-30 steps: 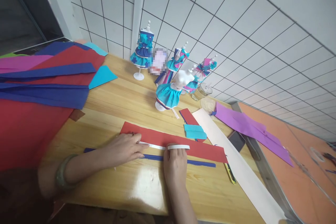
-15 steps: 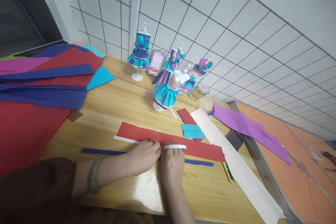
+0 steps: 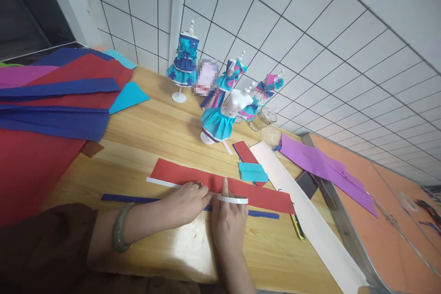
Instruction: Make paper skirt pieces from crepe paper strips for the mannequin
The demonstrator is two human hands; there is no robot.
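Note:
A long red crepe-paper strip [image 3: 193, 175] lies across the wooden table, with white tape [image 3: 160, 183] along its near edge. My left hand [image 3: 191, 202], wearing a bangle, has its fingers bunched on that edge, pressing tape and paper. Beside it, almost touching, my right hand [image 3: 231, 223] grips a narrow roll of white tape [image 3: 237, 200], its index finger stretched out over the red strip. Part of the tape between the hands is hidden. A thin dark blue paper strip [image 3: 129, 199] runs under both hands, nearer my body.
Small dress-form mannequins [image 3: 237, 101] in paper outfits stand at the back beside a glass jar [image 3: 263, 119]. Red and blue paper sheets [image 3: 55, 121] cover the left. Rightward lie a turquoise piece [image 3: 253, 172], a yellow cutter [image 3: 298, 228], a pale strip [image 3: 310, 211], a dark phone-like object [image 3: 308, 184] and purple paper [image 3: 320, 165].
My right index finger has straightened out onto the red strip. The tape roll has tipped and shifted slightly nearer my body. My left hand stays pressed at the same spot.

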